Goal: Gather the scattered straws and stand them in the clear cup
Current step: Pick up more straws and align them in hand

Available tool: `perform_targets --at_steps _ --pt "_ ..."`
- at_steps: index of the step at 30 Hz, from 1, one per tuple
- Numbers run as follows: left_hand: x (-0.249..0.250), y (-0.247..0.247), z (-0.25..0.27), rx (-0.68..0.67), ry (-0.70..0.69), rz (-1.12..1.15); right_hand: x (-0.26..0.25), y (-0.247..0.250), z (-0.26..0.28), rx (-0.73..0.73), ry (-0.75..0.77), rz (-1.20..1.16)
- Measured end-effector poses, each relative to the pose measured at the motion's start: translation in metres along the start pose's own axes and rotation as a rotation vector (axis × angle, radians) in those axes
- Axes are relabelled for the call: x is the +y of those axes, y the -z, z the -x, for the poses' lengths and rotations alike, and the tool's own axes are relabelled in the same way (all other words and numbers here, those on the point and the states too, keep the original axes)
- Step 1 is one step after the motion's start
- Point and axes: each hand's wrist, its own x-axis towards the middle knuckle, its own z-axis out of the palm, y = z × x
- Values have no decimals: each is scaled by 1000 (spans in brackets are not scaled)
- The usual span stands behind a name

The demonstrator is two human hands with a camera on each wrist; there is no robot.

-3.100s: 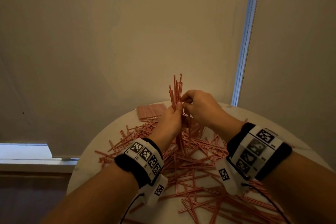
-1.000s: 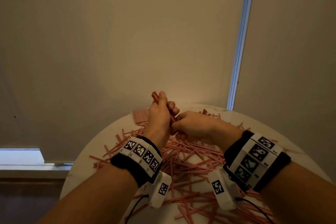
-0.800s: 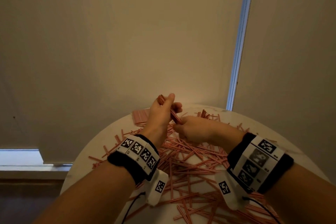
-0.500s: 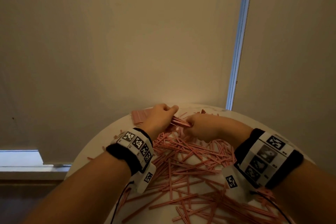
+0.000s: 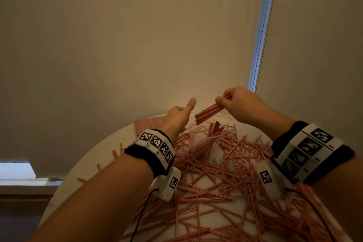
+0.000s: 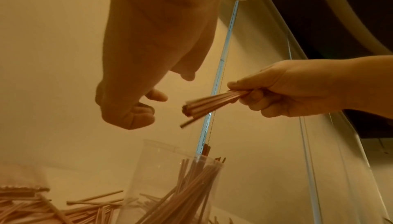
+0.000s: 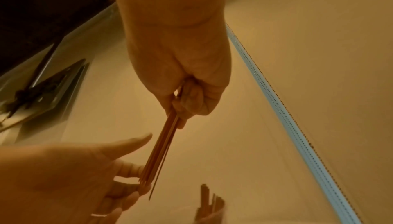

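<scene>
My right hand (image 5: 225,101) grips one end of a bundle of thin red-striped straws (image 5: 209,113), which slants down to the left in the air. In the left wrist view the bundle (image 6: 212,103) hangs above the clear cup (image 6: 170,185), which stands on the table with several straws leaning inside. My left hand (image 5: 180,116) hovers just left of the bundle's free end, thumb up, fingers loosely bent, holding nothing. From the right wrist, the left hand (image 7: 85,173) lies relaxed beside the bundle's tip (image 7: 163,147). Many loose straws (image 5: 212,173) cover the round white table (image 5: 94,167).
A flat pink packet of straws (image 5: 145,124) lies at the table's far left edge. Beige blinds hang close behind the table, with a bright gap (image 5: 261,31) between them. The table edge curves round at the left and far sides.
The bundle, held low by both hands half a second ago, is now in the right hand alone and raised to the right. The left hand has let go and opened.
</scene>
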Motion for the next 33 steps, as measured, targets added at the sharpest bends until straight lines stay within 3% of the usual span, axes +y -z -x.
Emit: perform_targets --at_steps 6,9,16,23,25,27,30,33 --pt "-20 -22 -30 -300 -56 -424 17 -24 -38 -203 71 345" --pt "-27 -27 -30 -353 -82 -626 10 -41 -44 -274 122 413" --pt "-34 -24 -29 -331 -88 -544 -2 -75 -50 -413 192 593" --pt "-41 -27 -28 -326 -52 -439 2 -61 -47 -598 143 629" --pt "-44 -23 -23 -372 -13 -432 2 -54 -43 -580 138 599" --pt "-45 -15 -14 -395 24 -491 0 -45 -37 -471 144 561" --pt "-41 7 2 -349 15 -574 -4 -28 -24 -288 159 484" --pt "-34 31 22 -337 -26 -731 -9 -23 -4 -236 183 389"
